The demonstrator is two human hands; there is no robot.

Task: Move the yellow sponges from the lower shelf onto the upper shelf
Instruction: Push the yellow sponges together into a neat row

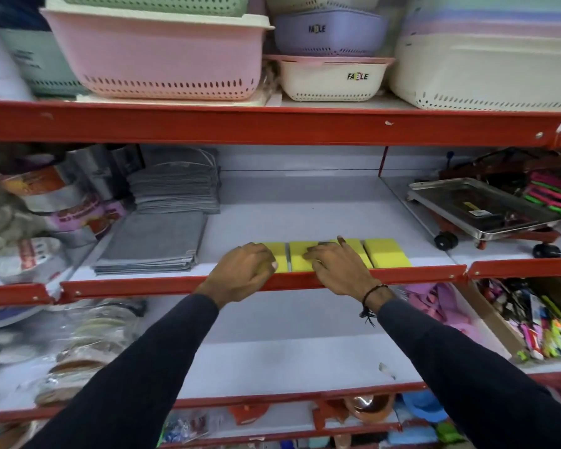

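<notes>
Several yellow sponges lie side by side in a row at the front edge of the middle shelf (305, 202). My left hand (240, 270) is curled over the leftmost sponge (280, 254), hiding most of it. My right hand (337, 270) lies flat with its fingers spread across the second sponge (300, 251) and the third sponge (360, 249). The rightmost sponge (387, 252) stands free, untouched. The shelf below (289, 351) shows a bare white board with no sponge in sight.
Folded grey cloths (153, 244) are stacked left of the sponges. A steel tray on a wheeled stand (480, 209) sits to the right. Plastic baskets (156, 50) fill the top shelf. Red rails (418, 273) edge each shelf. Packaged goods crowd the left and right sides.
</notes>
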